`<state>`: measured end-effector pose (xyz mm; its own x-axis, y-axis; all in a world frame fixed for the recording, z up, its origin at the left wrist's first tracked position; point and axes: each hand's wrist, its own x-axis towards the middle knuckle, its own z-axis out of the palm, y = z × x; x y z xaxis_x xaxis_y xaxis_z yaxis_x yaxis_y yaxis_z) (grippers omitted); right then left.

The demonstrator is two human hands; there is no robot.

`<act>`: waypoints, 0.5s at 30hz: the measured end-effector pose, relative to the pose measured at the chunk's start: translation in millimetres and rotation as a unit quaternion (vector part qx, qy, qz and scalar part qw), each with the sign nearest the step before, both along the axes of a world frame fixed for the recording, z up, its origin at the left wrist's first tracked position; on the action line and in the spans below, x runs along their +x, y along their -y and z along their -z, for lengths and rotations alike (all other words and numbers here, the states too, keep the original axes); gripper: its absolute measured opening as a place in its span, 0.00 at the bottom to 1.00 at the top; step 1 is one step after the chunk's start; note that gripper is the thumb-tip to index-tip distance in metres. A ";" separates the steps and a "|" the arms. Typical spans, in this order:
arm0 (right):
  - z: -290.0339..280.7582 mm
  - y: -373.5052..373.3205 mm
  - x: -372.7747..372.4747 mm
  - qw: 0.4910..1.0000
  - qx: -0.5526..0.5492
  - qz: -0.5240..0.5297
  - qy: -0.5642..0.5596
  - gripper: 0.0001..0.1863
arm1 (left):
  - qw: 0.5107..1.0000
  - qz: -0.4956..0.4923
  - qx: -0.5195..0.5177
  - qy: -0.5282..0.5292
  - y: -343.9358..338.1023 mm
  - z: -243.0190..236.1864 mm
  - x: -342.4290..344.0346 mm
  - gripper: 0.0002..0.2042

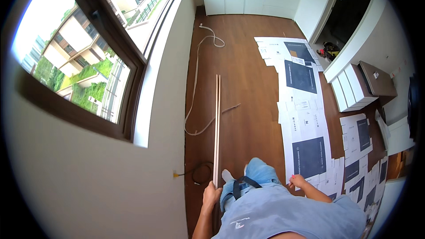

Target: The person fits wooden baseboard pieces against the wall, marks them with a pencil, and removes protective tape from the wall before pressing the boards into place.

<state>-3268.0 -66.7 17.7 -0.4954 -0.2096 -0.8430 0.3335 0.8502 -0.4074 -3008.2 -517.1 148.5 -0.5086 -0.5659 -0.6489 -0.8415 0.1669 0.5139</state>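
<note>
Strips (216,137) in left fingers (213,192)

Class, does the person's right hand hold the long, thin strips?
No, the left hand grips the long, thin strips, well apart from the right hand.

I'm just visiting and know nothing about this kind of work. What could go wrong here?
The long pale strips extend far beyond the left hand, so their far ends could swing and perhaps knock the wall beside them.

The pale cord winds across the floor and passes under the strips in this view; it might snag them or a foot.

The overlapping printed sheets could slip underfoot if they are loose.
</note>
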 end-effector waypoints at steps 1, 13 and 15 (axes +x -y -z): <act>4.7 12.4 -8.8 0.996 -0.037 0.079 0.009 0.13 | 1.000 0.003 -0.006 -0.011 23.6 -1.2 -24.8 0.23; 54.5 220.2 -289.4 0.982 0.023 0.184 0.021 0.12 | 1.000 -0.016 -0.014 -0.007 223.1 -20.2 -299.6 0.22; 56.1 251.1 -366.7 0.980 -0.031 0.194 -0.015 0.13 | 0.999 -0.014 -0.012 -0.027 246.7 -23.3 -337.6 0.21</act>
